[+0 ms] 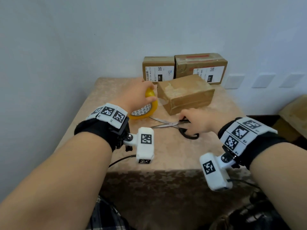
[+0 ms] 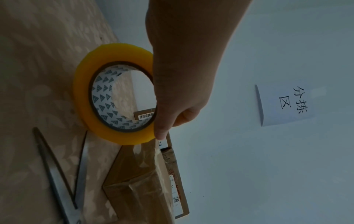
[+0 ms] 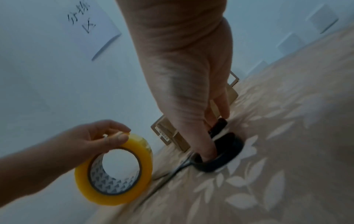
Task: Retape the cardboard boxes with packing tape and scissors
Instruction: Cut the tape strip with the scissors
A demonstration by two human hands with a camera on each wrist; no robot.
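A yellow roll of packing tape (image 1: 152, 107) (image 2: 114, 136) (image 3: 113, 197) is tilted up on edge left of a brown cardboard box (image 1: 186, 93) (image 2: 138, 181). My left hand (image 1: 150, 94) (image 2: 172, 127) (image 3: 121, 134) pinches the roll's top rim between thumb and fingers. Scissors (image 1: 163, 124) (image 2: 57, 174) lie on the cloth with their blades spread toward the roll. My right hand (image 1: 184, 117) (image 3: 215, 136) is on their black handles (image 1: 188, 135) (image 3: 220, 159), thumb pushed into the big loop, fingers curled at the other. Whether the roll's lower rim touches the cloth is unclear.
Two labelled cardboard boxes (image 1: 158, 70) (image 1: 201, 68) stand against the wall behind the front box. The table (image 1: 166, 155) has a beige leaf-pattern cloth, and its front edge is close to me. A paper sign (image 2: 287, 104) hangs on the wall.
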